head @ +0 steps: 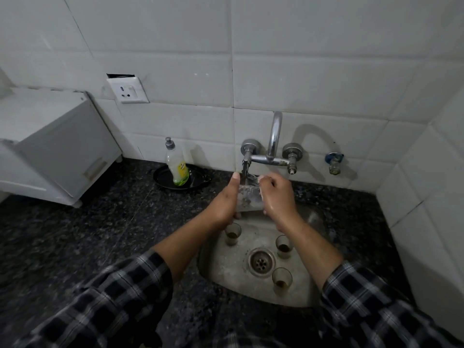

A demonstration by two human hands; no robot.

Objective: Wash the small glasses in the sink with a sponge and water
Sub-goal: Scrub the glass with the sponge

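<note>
Both hands hold one clear small glass point(248, 197) under the running tap point(245, 164), above the back of the steel sink point(226, 267). My left hand point(226, 199) grips its left side with the thumb up. My right hand point(277, 197) closes on its right side and rim. Three more small glasses with brown dregs stand upright in the basin: one point(232, 233) at the left, one point(284, 246) at the right, one point(282, 277) at the front near the drain point(261, 261). No sponge is visible.
A dish soap bottle point(177, 167) stands in a black dish point(163, 178) on the dark granite counter point(88, 234), left of the tap. A white cabinet point(55, 146) sits at far left. Tiled walls close in behind and at the right.
</note>
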